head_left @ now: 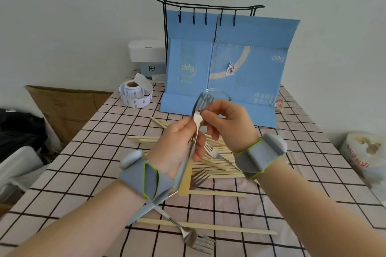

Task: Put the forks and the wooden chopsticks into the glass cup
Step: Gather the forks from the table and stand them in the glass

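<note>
My left hand (179, 146) grips a bundle of forks (197, 119) by the handles, tines up, above the table. One handle in the bundle is pale wood. My right hand (226, 123) pinches the neck of the top fork just below its tines. The glass cup (217, 95) stands behind the hands, mostly hidden, in front of the blue box. Wooden chopsticks (217, 165) lie in a loose pile under my hands, with single sticks (206, 226) nearer me. More forks lie on the cloth: one (215, 153) on the pile, one (199, 178) below my left hand, two (194, 238) crossed near the front.
A blue cardboard box (227, 69) stands open at the back with a black wire hook rack (208, 8) behind it. A roll of labels (135, 94) and a white container (147, 52) sit back left. A plastic bag (367, 152) lies off the right edge.
</note>
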Available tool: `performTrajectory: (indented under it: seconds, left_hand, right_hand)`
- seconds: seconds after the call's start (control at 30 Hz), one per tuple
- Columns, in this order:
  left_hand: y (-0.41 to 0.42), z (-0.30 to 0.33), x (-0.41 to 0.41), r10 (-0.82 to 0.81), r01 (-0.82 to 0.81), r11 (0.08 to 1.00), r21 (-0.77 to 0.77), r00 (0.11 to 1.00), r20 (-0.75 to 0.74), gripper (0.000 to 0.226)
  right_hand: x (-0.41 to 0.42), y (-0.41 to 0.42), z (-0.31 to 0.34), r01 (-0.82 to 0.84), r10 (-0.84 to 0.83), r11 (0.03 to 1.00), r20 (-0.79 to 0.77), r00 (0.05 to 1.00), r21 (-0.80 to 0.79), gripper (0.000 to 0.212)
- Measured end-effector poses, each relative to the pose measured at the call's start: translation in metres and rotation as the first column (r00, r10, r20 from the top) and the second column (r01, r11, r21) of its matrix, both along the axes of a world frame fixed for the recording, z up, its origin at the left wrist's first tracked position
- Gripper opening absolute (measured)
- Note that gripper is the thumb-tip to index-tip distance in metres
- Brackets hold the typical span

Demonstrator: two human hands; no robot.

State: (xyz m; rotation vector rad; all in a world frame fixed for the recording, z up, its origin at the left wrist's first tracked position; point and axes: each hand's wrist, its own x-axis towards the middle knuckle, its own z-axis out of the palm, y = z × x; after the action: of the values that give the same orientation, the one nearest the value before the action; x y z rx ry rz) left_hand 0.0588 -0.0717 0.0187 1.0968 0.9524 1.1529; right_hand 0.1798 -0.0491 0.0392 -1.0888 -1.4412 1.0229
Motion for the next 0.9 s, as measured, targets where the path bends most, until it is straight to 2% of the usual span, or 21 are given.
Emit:
performTrajectory:
  seconds: [0.1,0.17,0.27,0.33,0.37,0.4,0.43,0.47,0.5,0.57,0.67,0.77,0.83,0.9]
  left_hand:
    - [-0.001,-0.001,0.000,0.004,-0.003,1.000,-0.014,0.998,0.055,0.032]
    - [-0.002,-0.005,0.000,0.010,-0.010,1.000,-0.018,0.999,0.030,0.033]
    - [-0.002,-0.011,0.000,0.020,-0.021,0.998,-0.066,1.000,-0.019,0.032]
    - [0.000,-0.015,-0.003,0.014,-0.018,0.995,-0.097,0.999,-0.039,0.032]
    - [0.001,-0.016,-0.006,0.008,-0.014,0.993,-0.116,0.999,-0.047,0.032]
    - [0.002,-0.016,-0.009,0.000,-0.006,0.990,-0.138,0.999,-0.046,0.033]
    - [0.003,-0.017,-0.011,-0.011,0.005,0.987,-0.160,0.999,-0.035,0.033]
    - [0.004,-0.016,-0.014,-0.021,0.018,0.984,-0.178,1.000,-0.019,0.034]
    - [0.005,-0.016,-0.015,-0.028,0.027,0.982,-0.189,1.000,-0.004,0.035]
    - [0.005,-0.015,-0.018,-0.032,0.032,0.982,-0.184,0.999,0.000,0.037]
    - [0.005,-0.016,-0.020,-0.030,0.022,0.986,-0.164,0.999,-0.042,0.042]
    - [0.005,-0.017,-0.022,-0.027,0.012,0.989,-0.149,0.995,-0.096,0.043]
    - [0.006,-0.017,-0.022,-0.015,-0.002,0.993,-0.122,0.991,-0.137,0.042]
    - [0.008,-0.017,-0.023,0.016,-0.031,0.994,-0.104,0.990,-0.143,0.042]
  right_hand:
    - [-0.002,0.006,-0.006,0.047,-0.054,0.997,-0.126,0.991,-0.053,0.027]
    - [-0.006,0.007,-0.011,0.056,-0.066,0.995,-0.126,0.990,-0.083,0.028]
    - [-0.007,0.007,-0.019,-0.008,0.010,0.998,0.035,0.999,-0.055,0.029]
    - [-0.001,0.011,-0.025,-0.073,0.086,0.995,0.248,0.965,-0.061,0.027]
    - [0.003,0.015,-0.028,-0.067,0.089,0.995,0.391,0.916,-0.069,0.022]
    - [0.009,0.020,-0.034,-0.034,0.067,0.997,0.559,0.826,-0.069,0.014]
    - [0.014,0.025,-0.041,0.000,0.048,0.998,0.713,0.700,-0.067,0.012]
    - [0.018,0.029,-0.048,0.028,0.051,0.996,0.816,0.576,-0.082,0.020]
    - [0.020,0.031,-0.054,0.040,0.080,0.993,0.869,0.488,-0.114,0.030]
    - [0.021,0.033,-0.063,0.043,0.128,0.986,0.895,0.428,-0.161,0.042]
    - [0.020,0.035,-0.069,0.033,0.108,0.990,0.899,0.424,-0.134,0.041]
    - [0.019,0.034,-0.068,0.007,0.090,0.995,0.896,0.435,-0.103,0.029]
    - [0.021,0.032,-0.061,-0.029,0.064,0.998,0.860,0.506,-0.058,0.018]
    - [0.025,0.030,-0.046,-0.028,-0.032,0.998,0.804,0.594,0.060,0.009]
